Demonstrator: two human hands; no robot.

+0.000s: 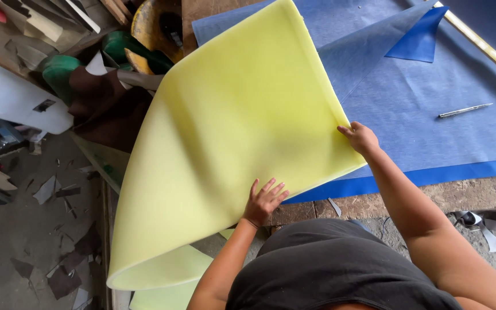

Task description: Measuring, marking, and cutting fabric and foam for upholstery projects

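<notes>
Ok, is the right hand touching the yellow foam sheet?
Touching. The head view shows the right hand pinching the edge of the yellow foam sheet, fingers on its rim with no gap. The left hand presses flat on it too.

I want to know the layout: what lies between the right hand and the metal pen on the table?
In the head view, only bare blue fabric lies between the right hand and the pen.

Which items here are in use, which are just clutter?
In use:
- large pale yellow foam sheet
- left hand, flat on it
- right hand, gripping its edge

Lying about:
- blue fabric sheet
- silver pen
- long wooden stick
- floor scraps
</notes>
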